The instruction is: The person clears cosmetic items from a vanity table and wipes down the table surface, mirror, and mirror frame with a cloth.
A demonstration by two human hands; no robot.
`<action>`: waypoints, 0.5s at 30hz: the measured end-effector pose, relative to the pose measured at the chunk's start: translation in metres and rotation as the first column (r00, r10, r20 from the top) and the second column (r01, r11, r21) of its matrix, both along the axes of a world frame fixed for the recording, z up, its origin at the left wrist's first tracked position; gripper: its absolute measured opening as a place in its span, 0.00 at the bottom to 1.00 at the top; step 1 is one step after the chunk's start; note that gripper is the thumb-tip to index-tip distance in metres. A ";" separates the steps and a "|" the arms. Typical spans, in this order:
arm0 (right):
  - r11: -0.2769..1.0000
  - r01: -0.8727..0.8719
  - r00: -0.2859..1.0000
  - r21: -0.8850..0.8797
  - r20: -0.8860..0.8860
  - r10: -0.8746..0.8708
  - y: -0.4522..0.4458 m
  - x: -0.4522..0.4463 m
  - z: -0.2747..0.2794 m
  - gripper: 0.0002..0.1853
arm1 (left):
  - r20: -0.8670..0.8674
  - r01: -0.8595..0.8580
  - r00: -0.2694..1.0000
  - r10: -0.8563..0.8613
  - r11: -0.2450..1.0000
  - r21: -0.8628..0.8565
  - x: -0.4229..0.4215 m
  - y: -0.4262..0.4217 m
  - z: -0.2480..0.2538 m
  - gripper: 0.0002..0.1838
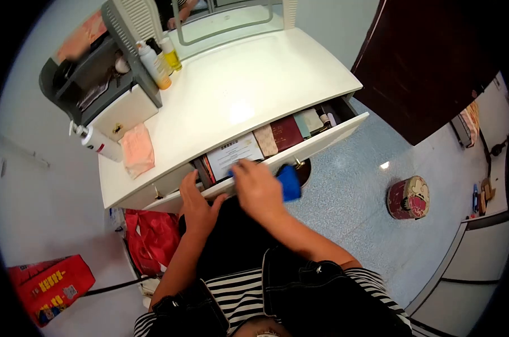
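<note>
A drawer (322, 139) is pulled out of the white dressing table (232, 78). Inside it lie a printed white sheet (234, 153), a beige patterned item (265, 140), a dark red booklet (287, 133) and several small items at the right end. My right hand (259, 190) is closed over a blue cloth (290, 183) at the drawer's front edge; part of the cloth hangs out in front. My left hand (198, 206) rests on the drawer front near its left end, fingers and thumb apart, holding nothing.
Bottles (153, 64) and a folded pink cloth (137, 150) stand on the tabletop's left side, beside a grey organizer (128, 76). A red bag (153, 236) is below left. A round patterned stool (407, 197) stands on the floor at right, near a dark door (423, 62).
</note>
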State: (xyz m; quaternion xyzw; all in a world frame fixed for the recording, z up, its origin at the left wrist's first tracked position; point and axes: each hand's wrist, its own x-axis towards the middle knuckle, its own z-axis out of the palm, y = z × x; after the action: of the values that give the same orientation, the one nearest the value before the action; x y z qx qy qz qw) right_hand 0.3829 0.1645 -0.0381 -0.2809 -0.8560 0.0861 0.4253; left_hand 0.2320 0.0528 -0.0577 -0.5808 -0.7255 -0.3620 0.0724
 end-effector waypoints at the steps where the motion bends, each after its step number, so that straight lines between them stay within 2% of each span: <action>1: 0.997 -0.073 0.997 -0.009 0.002 0.073 -0.016 -0.012 0.001 0.18 | 0.086 -0.042 0.995 0.040 0.999 0.023 0.001 -0.003 -0.010 0.46; 2: 0.990 -0.142 0.990 -0.018 0.001 0.142 -0.030 -0.022 0.004 0.18 | 0.170 -0.082 0.983 0.074 0.996 0.043 0.000 -0.005 -0.016 0.46; 3: 0.985 -0.174 0.983 -0.006 0.058 0.174 -0.038 -0.027 0.007 0.19 | 0.168 -0.087 0.983 0.079 0.995 0.040 -0.002 -0.008 -0.021 0.46; 6: 0.970 -0.236 0.967 -0.065 0.088 0.241 -0.033 -0.019 0.010 0.20 | 0.436 -0.064 0.884 0.166 0.969 -0.240 -0.011 -0.018 -0.027 0.26; 7: 0.979 -0.194 0.978 -0.067 0.070 0.199 -0.024 -0.010 0.012 0.20 | 0.323 -0.081 0.938 0.127 0.985 -0.152 -0.011 -0.019 -0.027 0.20; 8: 0.992 -0.122 0.985 -0.036 0.121 0.125 -0.011 0.003 0.014 0.20 | 0.327 -0.094 0.935 0.140 0.984 -0.152 -0.011 -0.019 -0.025 0.20; 9: 0.997 -0.060 0.997 0.048 0.050 0.057 0.008 0.016 0.000 0.19 | 0.341 -0.079 0.930 0.140 0.979 -0.187 -0.011 -0.018 -0.022 0.21; 10: 0.999 0.023 0.997 -0.026 0.077 -0.021 0.020 0.031 0.002 0.20 | 0.357 -0.063 0.923 0.142 0.973 -0.223 -0.010 -0.018 -0.019 0.22; 12: 0.993 0.099 0.995 -0.056 0.005 -0.099 0.038 0.051 0.004 0.22 | 0.406 -0.084 0.899 0.166 0.974 -0.211 -0.007 -0.018 -0.011 0.22; 15: 0.996 0.071 0.997 0.054 0.025 -0.072 0.025 0.035 -0.005 0.23 | 0.449 -0.087 0.879 0.161 0.980 -0.180 -0.008 -0.015 -0.010 0.23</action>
State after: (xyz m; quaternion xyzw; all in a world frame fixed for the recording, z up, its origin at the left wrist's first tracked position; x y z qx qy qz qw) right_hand 0.4174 0.1893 -0.0427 -0.3010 -0.8532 0.0444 0.4237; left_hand 0.2236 0.0383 -0.0679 -0.4344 -0.7835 -0.4268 -0.1239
